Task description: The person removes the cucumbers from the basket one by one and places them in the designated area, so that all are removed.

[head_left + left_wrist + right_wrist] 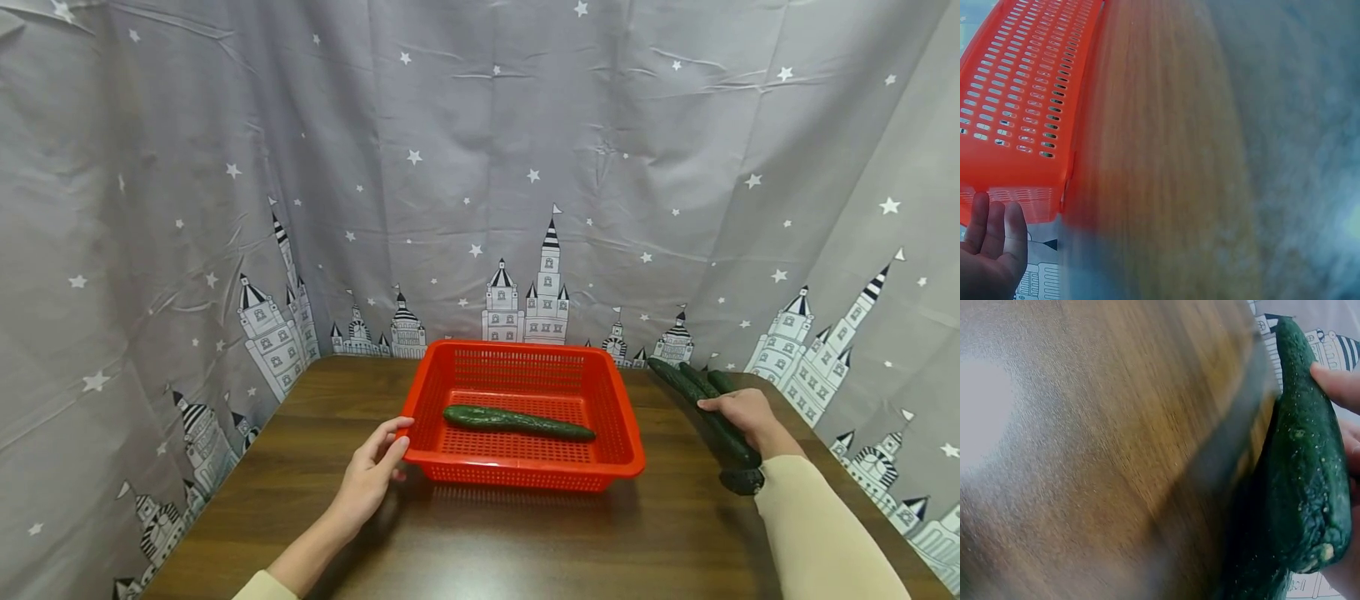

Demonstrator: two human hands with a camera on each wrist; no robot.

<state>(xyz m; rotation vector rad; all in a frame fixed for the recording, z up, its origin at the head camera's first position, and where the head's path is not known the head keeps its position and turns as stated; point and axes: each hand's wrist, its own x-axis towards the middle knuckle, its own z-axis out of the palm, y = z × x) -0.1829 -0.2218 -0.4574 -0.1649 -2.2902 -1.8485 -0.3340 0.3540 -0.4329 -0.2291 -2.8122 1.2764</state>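
A dark green cucumber (1310,456) is gripped by my right hand (746,414), the thumb along its side. More cucumbers lie close by: two show beyond the fingers, including a cucumber (722,381) at the far side, and a dark rounded end (741,481) shows near the wrist. Left of centre, my left hand (371,475) touches the near left corner of a red plastic basket (525,468). In the left wrist view its fingers (1015,231) lie nearly straight against the basket's end wall. One long cucumber (517,422) lies inside the basket.
The basket stands on a brown wooden table (480,542), with table surface in front of it and on both sides. A grey curtain (450,167) printed with stars and castles hangs behind the table and along its sides.
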